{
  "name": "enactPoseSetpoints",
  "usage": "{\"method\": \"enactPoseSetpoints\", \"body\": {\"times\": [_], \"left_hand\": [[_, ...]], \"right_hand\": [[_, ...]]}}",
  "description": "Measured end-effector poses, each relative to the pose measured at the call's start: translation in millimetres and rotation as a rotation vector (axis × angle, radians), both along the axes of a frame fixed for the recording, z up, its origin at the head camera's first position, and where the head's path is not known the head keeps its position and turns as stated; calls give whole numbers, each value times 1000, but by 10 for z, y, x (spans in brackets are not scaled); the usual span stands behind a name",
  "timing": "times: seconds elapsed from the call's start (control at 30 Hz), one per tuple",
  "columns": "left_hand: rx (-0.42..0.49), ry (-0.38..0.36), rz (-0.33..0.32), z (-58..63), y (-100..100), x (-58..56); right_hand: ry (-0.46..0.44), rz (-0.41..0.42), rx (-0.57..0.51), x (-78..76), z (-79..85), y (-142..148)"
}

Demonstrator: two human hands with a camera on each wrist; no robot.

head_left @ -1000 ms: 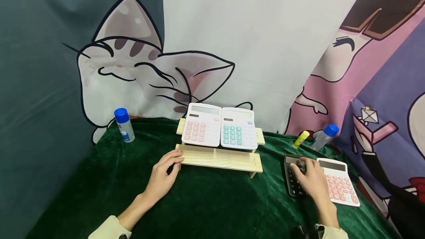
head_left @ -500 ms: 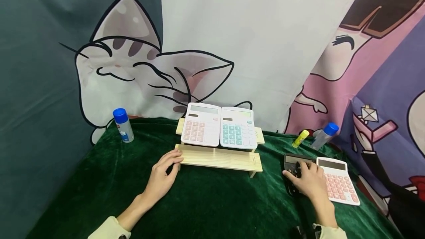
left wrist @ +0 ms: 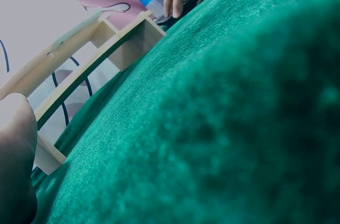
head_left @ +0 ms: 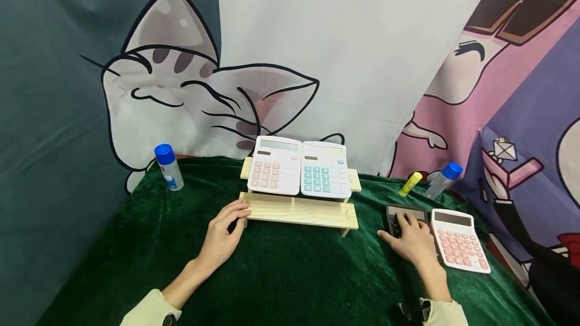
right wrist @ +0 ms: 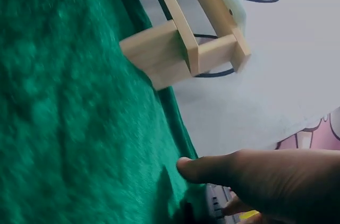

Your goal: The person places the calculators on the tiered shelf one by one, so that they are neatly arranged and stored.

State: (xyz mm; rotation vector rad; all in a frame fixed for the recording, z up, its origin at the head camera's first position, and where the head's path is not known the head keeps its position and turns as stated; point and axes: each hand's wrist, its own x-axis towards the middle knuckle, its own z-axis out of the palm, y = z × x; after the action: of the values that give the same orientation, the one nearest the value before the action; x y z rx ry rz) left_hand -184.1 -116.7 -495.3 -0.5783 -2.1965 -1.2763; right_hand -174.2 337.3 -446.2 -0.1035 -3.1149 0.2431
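Observation:
In the head view, my left hand (head_left: pixel 222 233) holds the left end of a low two-step wooden shelf (head_left: pixel 301 210), fingertips on the lower board and thumb at its front edge. Two white calculators lean on the upper step: one with pink keys (head_left: pixel 275 165), one with teal keys (head_left: pixel 323 170). At the right, my right hand (head_left: pixel 414 240) lies over a black calculator (head_left: pixel 390 215), partly hiding it. Its fingers reach across the calculator and the thumb sticks out past the left edge; the right wrist view shows this straight thumb (right wrist: pixel 212 170). Another white calculator with pink keys (head_left: pixel 459 240) lies just beside it.
A blue-capped bottle (head_left: pixel 169 167) stands back left on the green cloth (head_left: pixel 308 275). Behind the right hand are a yellow glue stick (head_left: pixel 410 184) and a second blue-capped bottle (head_left: pixel 443 181). A printed curtain (head_left: pixel 353 54) hangs close behind the shelf.
My right hand has shifted a little left over the black calculator, and its thumb has spread beyond the calculator's left edge. The left hand keeps its place on the shelf.

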Motion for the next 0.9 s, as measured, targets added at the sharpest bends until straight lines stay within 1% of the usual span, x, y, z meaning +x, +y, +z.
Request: {"method": "enactPoseSetpoints", "body": {"times": [0.2, 0.27, 0.33, 0.4, 0.47, 0.53, 0.6, 0.67, 0.73, 0.83, 0.9], "left_hand": [[19, 13, -10, 5, -4, -27], [17, 10, -8, -1, -3, -24], [14, 0, -5, -7, -2, -14], [8, -12, -3, -12, -3, -4], [2, -19, 2, -17, -4, 0], [2, -24, 4, -13, -5, 1], [3, -25, 3, -15, -4, 1], [7, -23, -1, -10, -5, 1], [5, -20, 0, -4, -6, 2], [4, -17, 0, -1, -5, 2], [3, -18, -4, -3, 1, 2]], "right_hand": [[59, 4, -88, -48, -29, -92], [65, -2, -114, -57, -35, -95], [52, -24, -121, -53, -43, -78], [18, -70, -116, -33, -51, -45], [-39, -119, -112, -21, -38, -6], [-115, -156, -112, -9, -15, 27], [-192, -172, -116, 6, 8, 59], [-241, -161, -118, 17, 26, 85], [-267, -140, -115, 23, 34, 108], [-273, -110, -103, 31, 31, 137], [-268, -107, -91, 34, 19, 153]]}}
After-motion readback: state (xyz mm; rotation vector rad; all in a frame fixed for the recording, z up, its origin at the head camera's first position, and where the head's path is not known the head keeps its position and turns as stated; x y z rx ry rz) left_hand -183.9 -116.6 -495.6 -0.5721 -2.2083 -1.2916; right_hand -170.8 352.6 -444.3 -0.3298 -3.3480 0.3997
